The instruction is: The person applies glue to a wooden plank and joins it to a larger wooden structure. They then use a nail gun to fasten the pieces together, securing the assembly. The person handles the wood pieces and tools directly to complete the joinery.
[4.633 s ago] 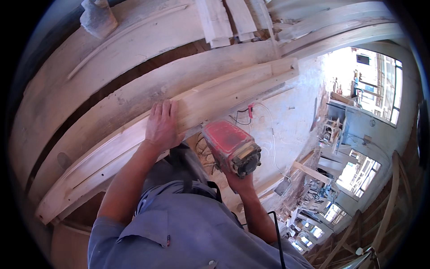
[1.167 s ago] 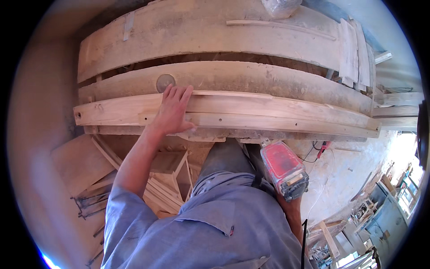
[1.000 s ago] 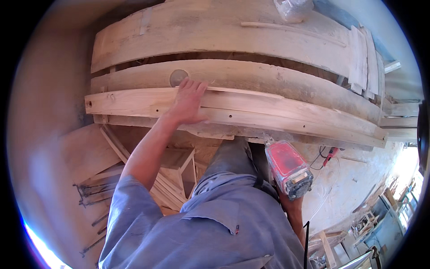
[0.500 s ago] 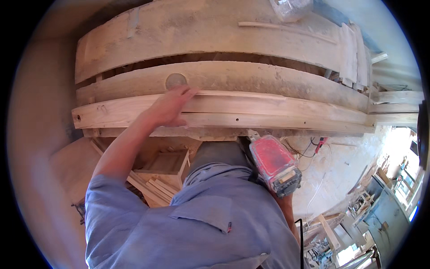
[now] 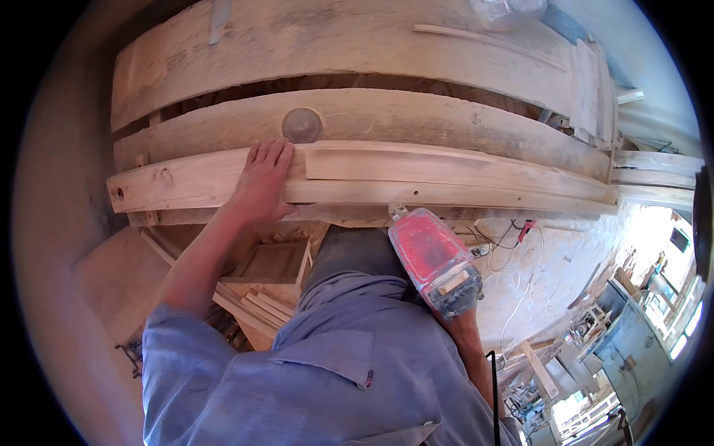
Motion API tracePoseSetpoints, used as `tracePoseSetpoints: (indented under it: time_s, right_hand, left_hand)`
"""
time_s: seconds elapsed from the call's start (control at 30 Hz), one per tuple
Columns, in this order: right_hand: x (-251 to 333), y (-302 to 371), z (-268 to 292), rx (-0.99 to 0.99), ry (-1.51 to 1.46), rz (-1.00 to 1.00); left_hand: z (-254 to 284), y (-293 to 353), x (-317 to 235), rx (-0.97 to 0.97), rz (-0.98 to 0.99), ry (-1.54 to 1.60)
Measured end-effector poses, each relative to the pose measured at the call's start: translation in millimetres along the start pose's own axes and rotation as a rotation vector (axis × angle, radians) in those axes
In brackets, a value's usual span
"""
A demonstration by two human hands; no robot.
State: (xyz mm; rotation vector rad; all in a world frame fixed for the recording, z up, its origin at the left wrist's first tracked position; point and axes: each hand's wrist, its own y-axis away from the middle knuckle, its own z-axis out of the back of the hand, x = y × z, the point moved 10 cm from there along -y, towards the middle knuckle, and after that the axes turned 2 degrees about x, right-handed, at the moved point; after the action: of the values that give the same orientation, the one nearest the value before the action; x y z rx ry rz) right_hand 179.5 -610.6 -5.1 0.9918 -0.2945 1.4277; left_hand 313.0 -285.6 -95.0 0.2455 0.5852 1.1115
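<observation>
My left hand (image 5: 258,178) lies across a pale wooden beam (image 5: 201,182), fingers together over its far side and thumb at the near edge. Just right of that hand, a shorter wooden strip (image 5: 394,163) rests lengthwise along the beam. A red hand-held tool (image 5: 428,241) with a narrow metal tip and a black rear end hangs in front of the bench; its tip is close to the beam's near edge. My right hand (image 5: 459,322) grips this tool from behind, most of its fingers hidden by the body.
Broad planks form the dusty bench top (image 5: 335,44), with a long gap between them. A round disc (image 5: 302,125) lies beyond the beam. Below the bench are a wooden box (image 5: 271,264) and loose strips (image 5: 260,308). Cables (image 5: 497,241) trail on the floor at right.
My left hand has come down onto the beam and shifted left, gripping it. The red tool has moved left and slightly up, its tip now nearer the beam. The view has shifted a little.
</observation>
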Motion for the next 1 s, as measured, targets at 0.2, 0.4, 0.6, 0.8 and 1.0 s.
tracePoseSetpoints:
  time_s: [0.2, 0.4, 0.6, 0.8, 1.0]
  right_hand:
    - [8, -1, -28, 0.023, -0.252, -0.178]
    - [-8, 4, -26, 0.036, -0.169, -0.095]
    - [-11, 15, -68, -0.045, -0.348, -0.189]
    - [-8, 32, -94, -0.094, -0.311, -0.224]
    - [1, 44, -98, -0.087, -0.324, -0.411]
  left_hand:
    - [-4, -10, 8, -0.045, -0.105, 0.044]
    - [-16, -7, 20, -0.05, -0.11, 0.122]
    - [-34, -3, 57, -0.059, -0.077, 0.05]
    - [-40, 11, 80, -0.124, -0.127, 0.005]
    - [-45, 16, 90, -0.142, -0.171, 0.103]
